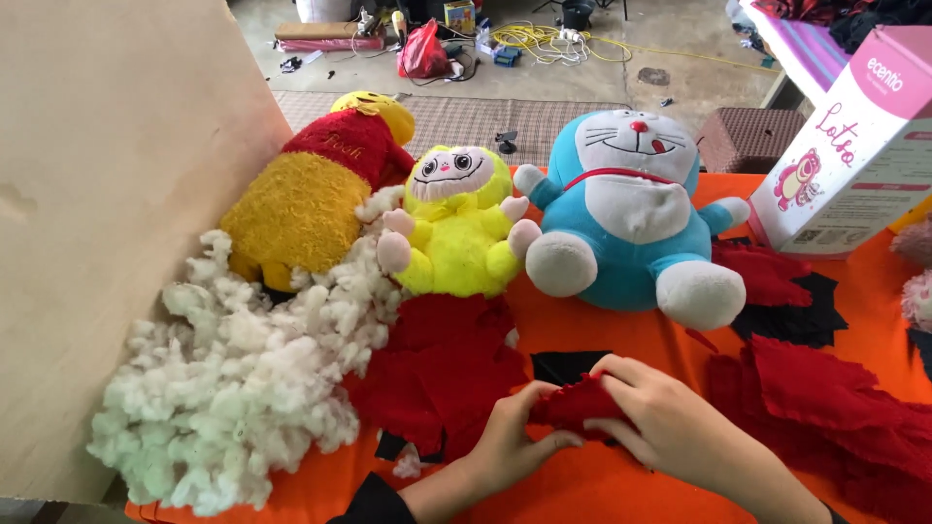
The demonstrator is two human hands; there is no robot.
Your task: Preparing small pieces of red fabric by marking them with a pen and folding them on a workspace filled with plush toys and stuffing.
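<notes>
Low in the frame's centre, your left hand (510,442) and right hand (660,417) pinch a small red fabric piece (575,406), fingers closed on both ends, lifting it off the orange surface (582,485), white stuffing (243,378) piled at left within reach.

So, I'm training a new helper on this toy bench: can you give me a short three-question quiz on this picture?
1. True or false: both hands grip the small red felt piece.
2. Which lies nearest the left hand? A loose white stuffing pile; B pink-and-white carton.
3. Which toy sits between the others?

Key: 1 true, with the right hand too; 2 A; 3 the yellow plush doll, between the yellow-and-red plush bear and the blue-and-white plush cat.
</notes>
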